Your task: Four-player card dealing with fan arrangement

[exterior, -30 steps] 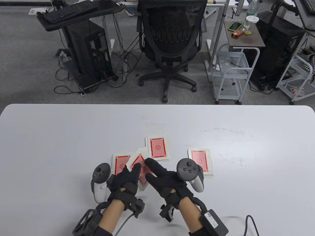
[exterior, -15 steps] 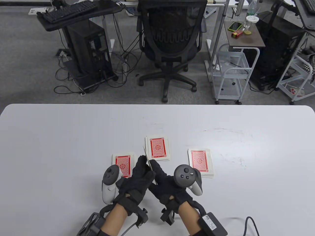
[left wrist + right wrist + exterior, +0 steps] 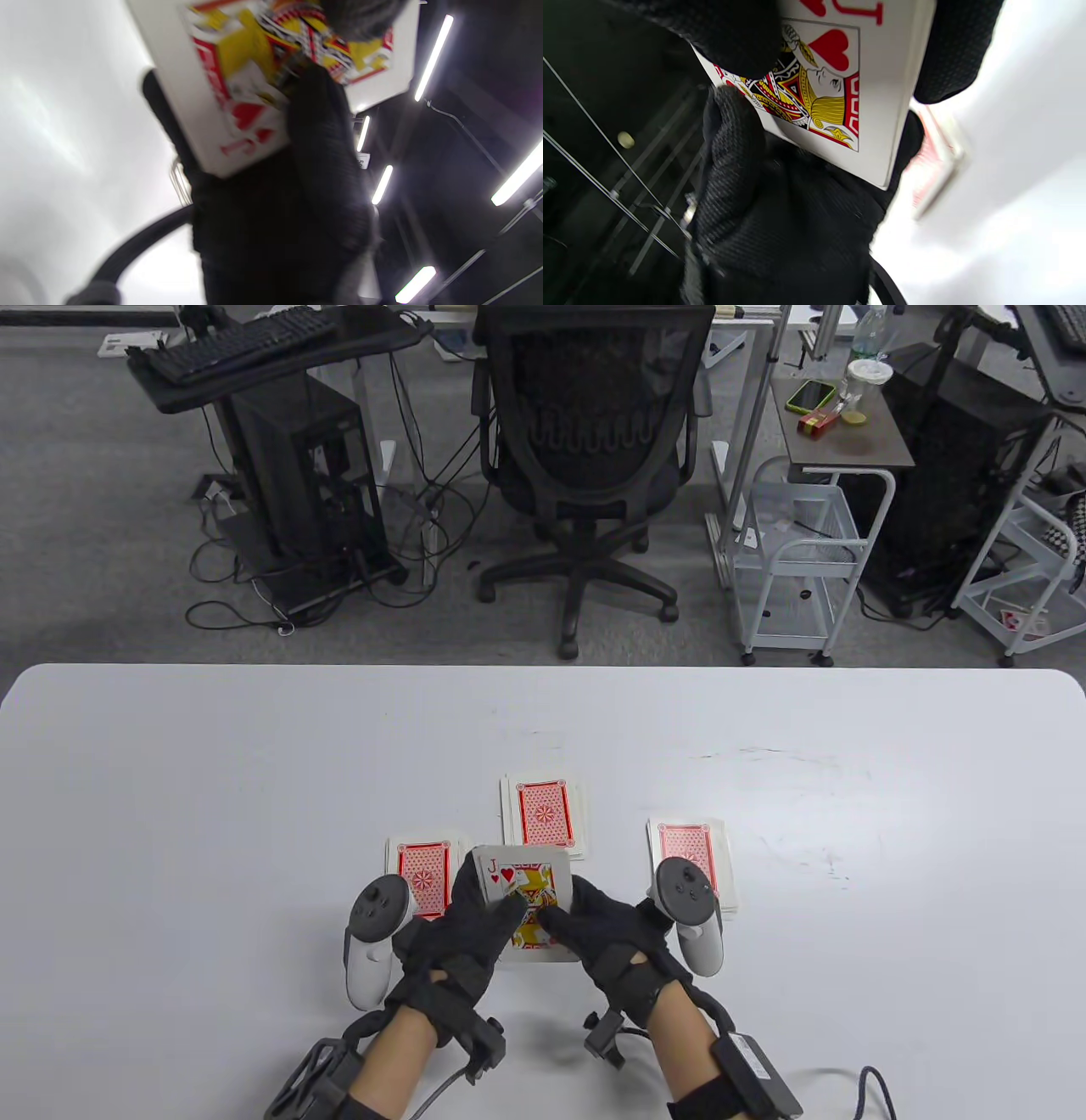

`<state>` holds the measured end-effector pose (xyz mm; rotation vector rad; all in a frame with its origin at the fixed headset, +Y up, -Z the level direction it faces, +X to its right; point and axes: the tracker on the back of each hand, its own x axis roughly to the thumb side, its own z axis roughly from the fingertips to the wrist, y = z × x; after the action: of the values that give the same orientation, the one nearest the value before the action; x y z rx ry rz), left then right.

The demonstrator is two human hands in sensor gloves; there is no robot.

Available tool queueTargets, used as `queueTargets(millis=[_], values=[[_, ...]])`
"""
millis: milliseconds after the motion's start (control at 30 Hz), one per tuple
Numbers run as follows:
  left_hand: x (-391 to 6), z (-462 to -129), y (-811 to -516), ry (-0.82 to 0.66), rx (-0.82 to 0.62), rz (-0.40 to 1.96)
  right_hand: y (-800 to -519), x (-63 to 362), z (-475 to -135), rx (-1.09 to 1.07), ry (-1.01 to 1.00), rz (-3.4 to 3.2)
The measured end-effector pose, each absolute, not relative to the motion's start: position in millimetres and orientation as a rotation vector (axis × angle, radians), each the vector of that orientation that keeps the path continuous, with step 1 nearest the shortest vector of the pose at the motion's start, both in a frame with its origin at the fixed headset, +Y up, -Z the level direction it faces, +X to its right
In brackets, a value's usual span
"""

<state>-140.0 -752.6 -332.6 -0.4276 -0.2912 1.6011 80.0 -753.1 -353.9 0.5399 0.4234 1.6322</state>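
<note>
Both gloved hands hold one packet of cards (image 3: 528,891) face up just above the table's near middle, the jack of hearts on top. My left hand (image 3: 488,903) grips its left edge, thumb across the face. My right hand (image 3: 570,918) grips its right side, thumb on the face too. The left wrist view shows the jack's face (image 3: 254,72) blurred under a gloved thumb (image 3: 326,152). In the right wrist view the same jack (image 3: 840,80) is pinched between thumb (image 3: 734,140) and fingers (image 3: 950,55). Three face-down red-backed piles lie behind: left pile (image 3: 422,874), middle pile (image 3: 543,813), right pile (image 3: 689,844).
The white table (image 3: 254,763) stretches wide on both sides of the piles. Beyond its far edge stand an office chair (image 3: 585,449), a white wire cart (image 3: 797,551) and computer desks on grey carpet.
The packet, red back up a second ago and edge-on half a second ago, now lies face up showing the jack of hearts. The right hand shifted slightly right as it turned.
</note>
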Motion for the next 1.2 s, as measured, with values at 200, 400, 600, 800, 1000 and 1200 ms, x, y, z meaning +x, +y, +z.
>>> queueTargets(millis=[200, 400, 600, 800, 1000, 1200], values=[[-147.4, -334.6, -759.4, -0.251, -0.319, 1.489, -757.2, 88.4, -355.1, 0.461, 0.401, 1.892], [-154.7, -334.0, -754.3, -0.246, -0.172, 1.295, -746.4, 102.4, -356.8, 0.455, 0.274, 1.92], [-150.5, -339.6, -771.3, -0.182, -0.335, 1.082, -759.9, 102.3, -357.8, 0.368, 0.428, 2.041], [-151.6, -337.7, -768.9, -0.143, -0.275, 1.102, -760.8, 95.3, -356.7, 0.312, 0.365, 1.993], [-148.3, -337.5, -773.6, -0.148, -0.335, 1.152, -767.1, 90.8, -355.5, 0.293, 0.437, 1.953], [-148.2, -333.7, -768.6, -0.099, -0.282, 1.19, -756.9, 86.9, -351.6, 0.253, 0.4, 2.037]])
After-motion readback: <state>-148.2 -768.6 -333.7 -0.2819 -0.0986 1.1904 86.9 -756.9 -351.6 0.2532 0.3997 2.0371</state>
